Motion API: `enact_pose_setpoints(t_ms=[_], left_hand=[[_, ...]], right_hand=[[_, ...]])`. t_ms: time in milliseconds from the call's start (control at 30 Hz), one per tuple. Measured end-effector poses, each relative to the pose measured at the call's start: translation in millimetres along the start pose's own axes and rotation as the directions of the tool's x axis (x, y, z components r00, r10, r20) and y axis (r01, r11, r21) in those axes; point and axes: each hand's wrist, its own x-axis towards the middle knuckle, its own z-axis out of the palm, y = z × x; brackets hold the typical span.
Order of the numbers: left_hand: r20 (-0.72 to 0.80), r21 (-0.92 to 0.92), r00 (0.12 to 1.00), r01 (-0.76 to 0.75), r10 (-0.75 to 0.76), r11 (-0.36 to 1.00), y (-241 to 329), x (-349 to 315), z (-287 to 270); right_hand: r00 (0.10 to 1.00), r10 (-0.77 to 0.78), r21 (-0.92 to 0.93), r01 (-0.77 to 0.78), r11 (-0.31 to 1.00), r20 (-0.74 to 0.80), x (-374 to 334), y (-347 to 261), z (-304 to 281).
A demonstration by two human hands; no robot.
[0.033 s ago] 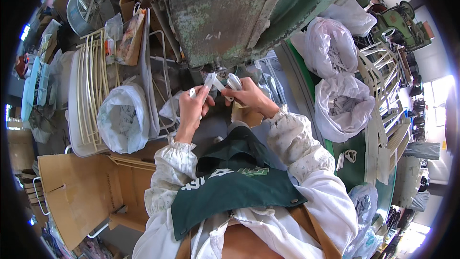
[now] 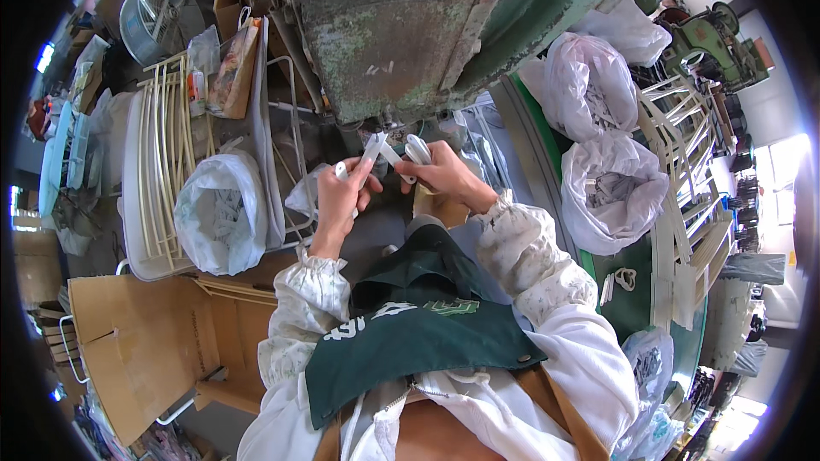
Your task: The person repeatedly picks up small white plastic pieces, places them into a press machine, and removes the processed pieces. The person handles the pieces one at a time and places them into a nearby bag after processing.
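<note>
My left hand (image 2: 338,203) is closed on a flat white strip (image 2: 373,150) that points up and away from me; a rounded white end pokes out on the hand's left side. My right hand (image 2: 448,177) grips several similar white strips (image 2: 418,150), and one of them has a small hole in its end. Another narrow white piece slants from the right fingers to the tip of the left strip, where they meet or overlap. Both hands are just in front of the worn green machine (image 2: 384,60), below its lower head. What the pieces are exactly, I cannot tell.
A white bag of pale pieces (image 2: 220,213) stands at left beside a tray of long cream strips (image 2: 162,162). More filled white bags (image 2: 611,192) rest on a green surface at right, near stacked pale strips (image 2: 683,222). An opened cardboard box (image 2: 137,350) lies at lower left.
My left hand has shifted very slightly left and toward me, with the white strip still in it. My right hand keeps nearly the same place and grip.
</note>
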Motion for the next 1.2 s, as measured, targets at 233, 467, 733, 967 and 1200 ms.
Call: enact_pose_setpoints(t_ms=[233, 467, 733, 967, 1200], left_hand=[[-0.026, -0.032, 0.999, -0.025, 0.024, 0.999, -7, 0, -8], [-0.033, -0.096, 0.999, -0.005, 0.002, 0.995, -11, 2, -13], [0.044, -0.017, 0.996, -0.073, 0.074, 0.997, 22, -6, -2], [0.249, -0.522, 0.945, 0.316, -0.213, 0.792, -67, -32, -51], [0.33, -0.553, 0.908, 0.407, -0.257, 0.727, -102, -44, -30]], right_hand=[[0.999, -0.003, -0.026, 0.001, 1.0, -0.045, -8, -2, 0], [0.999, -0.014, 0.054, 0.016, 0.998, -0.044, -7, -1, 4], [0.992, -0.085, 0.075, 0.093, 0.993, -0.097, -21, -19, -4], [0.609, -0.003, 0.247, 0.326, 0.913, -0.793, -55, 16, -123], [0.613, -0.322, -0.482, -0.109, 0.87, -0.721, -41, 50, -204]])
